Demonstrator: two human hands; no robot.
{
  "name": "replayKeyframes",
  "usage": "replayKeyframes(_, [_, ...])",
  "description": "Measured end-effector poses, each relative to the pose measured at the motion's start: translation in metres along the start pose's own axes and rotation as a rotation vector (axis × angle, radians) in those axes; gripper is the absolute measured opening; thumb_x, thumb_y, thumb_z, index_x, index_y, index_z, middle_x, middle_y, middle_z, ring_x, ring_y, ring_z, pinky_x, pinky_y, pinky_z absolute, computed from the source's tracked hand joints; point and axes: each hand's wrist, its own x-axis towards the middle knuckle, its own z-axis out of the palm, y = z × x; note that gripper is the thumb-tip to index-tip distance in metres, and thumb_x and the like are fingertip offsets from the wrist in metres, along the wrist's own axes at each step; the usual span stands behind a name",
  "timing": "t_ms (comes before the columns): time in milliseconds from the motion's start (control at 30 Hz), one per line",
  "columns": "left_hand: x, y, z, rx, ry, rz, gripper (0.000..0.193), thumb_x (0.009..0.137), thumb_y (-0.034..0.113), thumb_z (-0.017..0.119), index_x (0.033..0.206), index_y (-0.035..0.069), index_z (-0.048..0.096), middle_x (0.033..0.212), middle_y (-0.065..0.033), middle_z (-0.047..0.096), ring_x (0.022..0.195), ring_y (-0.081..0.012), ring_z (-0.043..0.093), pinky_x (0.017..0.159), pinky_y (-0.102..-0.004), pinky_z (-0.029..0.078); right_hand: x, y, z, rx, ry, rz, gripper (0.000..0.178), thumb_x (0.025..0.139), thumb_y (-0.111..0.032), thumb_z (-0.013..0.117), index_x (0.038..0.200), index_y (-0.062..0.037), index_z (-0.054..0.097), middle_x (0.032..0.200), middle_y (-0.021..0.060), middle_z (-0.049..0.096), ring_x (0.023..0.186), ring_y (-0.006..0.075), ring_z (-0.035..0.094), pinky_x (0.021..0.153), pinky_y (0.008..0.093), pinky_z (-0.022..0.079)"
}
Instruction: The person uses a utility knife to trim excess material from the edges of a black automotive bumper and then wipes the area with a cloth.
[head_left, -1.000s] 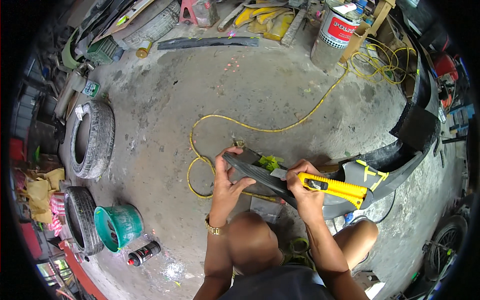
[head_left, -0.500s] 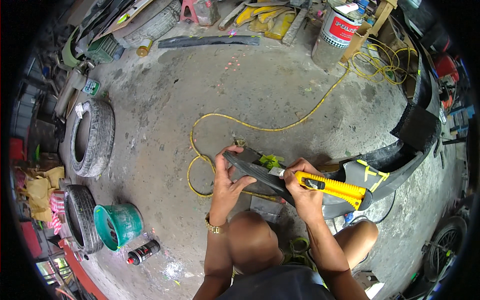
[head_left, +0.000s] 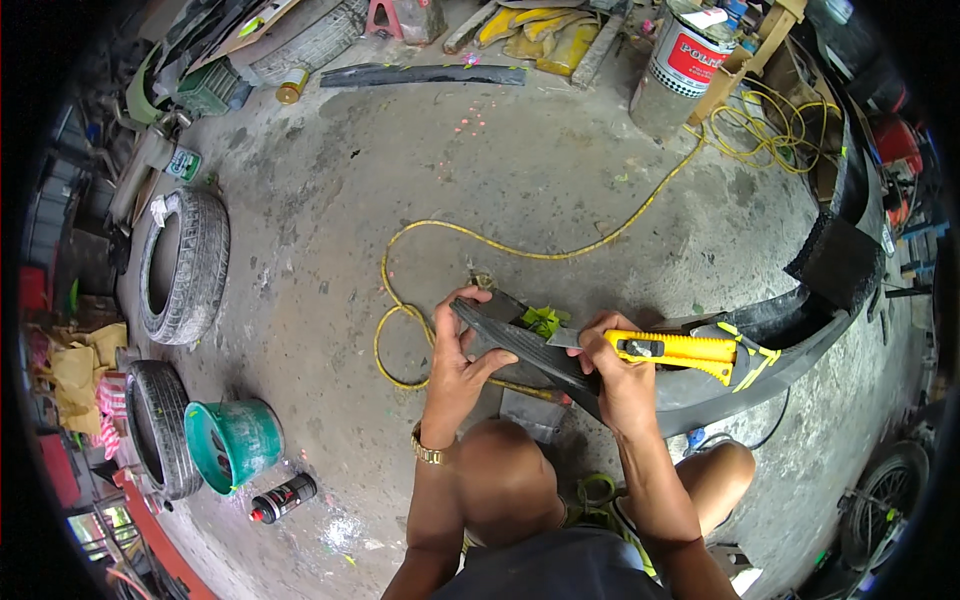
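A long, curved, dark grey panel [head_left: 700, 398], which looks like a car bumper, reaches from the right to just above my knees. My left hand [head_left: 455, 368] grips its narrow ribbed end, thumb on the near side and fingers around the tip. A yellow utility knife [head_left: 690, 352] is in my right hand [head_left: 625, 388], fingers closed around the front of the handle. Its blade is out and points left, by the panel's upper edge; I cannot tell whether it touches. Crumpled yellow-green tape [head_left: 543, 320] clings beside the blade, and more strips cross the panel farther right.
A yellow hose [head_left: 480, 238] loops over the concrete floor beyond my hands. At left stand two tyres [head_left: 186, 268], a green bucket [head_left: 235, 445] and a lying spray can [head_left: 283, 498]. A large tin [head_left: 680, 75] stands far right, and a dark strip [head_left: 425, 75] lies at the back.
The knife has swung more level, its handle end rising, and more of the blade shows. My right hand has shifted slightly right. My left hand keeps its hold on the panel's end.
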Motion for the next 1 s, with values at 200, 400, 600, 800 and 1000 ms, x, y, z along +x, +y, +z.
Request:
replayKeyframes(200, [0.0, -0.002, 0.001, -0.032, 0.005, -0.009, 0.082, 0.08, 0.019, 0.085, 0.144, 0.007, 0.035, 0.137, -0.0081, 0.049, 0.128, -0.0203, 0.051, 0.11, -0.0372, 0.044, -0.002, 0.0, 0.003, -0.152, -0.009, -0.067, 0.006, 0.091, -0.004, 0.061, 0.086, -0.0019, 0.061, 0.082, 0.0016, 0.061, 0.081, 0.0092, 0.058, 0.079, 0.0258, 0.046])
replayKeyframes(400, [0.0, -0.004, 0.0, -0.043, 0.0, 0.0, 0.084, 0.079, 0.022, 0.086, 0.144, 0.007, 0.035, 0.136, -0.008, 0.049, 0.128, -0.0203, 0.051, 0.11, -0.0373, 0.045, -0.003, -0.006, 0.005, -0.188, 0.004, -0.081, 0.008, 0.091, -0.004, 0.062, 0.083, -0.001, 0.061, 0.082, 0.002, 0.061, 0.08, 0.0089, 0.056, 0.078, 0.0255, 0.045])
replayKeyframes(600, [0.0, -0.002, 0.0, 0.005, 0.006, -0.015, 0.084, 0.078, 0.018, 0.086, 0.144, 0.008, 0.035, 0.136, -0.0079, 0.049, 0.129, -0.0207, 0.051, 0.109, -0.0378, 0.045, -0.002, -0.01, 0.001, -0.303, -0.061, -0.077, 0.011, 0.09, -0.004, 0.063, 0.08, -0.001, 0.062, 0.08, 0.0026, 0.061, 0.076, 0.0088, 0.053, 0.072, 0.0258, 0.043])
replayKeyframes(800, [-0.001, -0.002, 0.0, -0.015, 0.007, -0.011, 0.086, 0.076, 0.016, 0.086, 0.144, 0.008, 0.035, 0.137, -0.0074, 0.049, 0.13, -0.0215, 0.049, 0.111, -0.0384, 0.043, 0.007, -0.005, -0.004, 0.094, -0.061, 0.071, 0.007, 0.089, -0.002, 0.063, 0.082, -0.0004, 0.061, 0.08, 0.0036, 0.061, 0.071, 0.0094, 0.05, 0.07, 0.0267, 0.043])
replayKeyframes(1000, [0.0, -0.004, 0.001, -0.026, 0.003, 0.001, 0.084, 0.078, 0.019, 0.085, 0.144, 0.008, 0.035, 0.137, -0.0073, 0.049, 0.13, -0.0209, 0.049, 0.112, -0.0383, 0.042, 0.003, 0.001, -0.004, 0.049, -0.036, 0.042, 0.007, 0.092, -0.004, 0.06, 0.085, -0.0026, 0.059, 0.081, 0.0025, 0.059, 0.07, 0.008, 0.049, 0.071, 0.0262, 0.044])
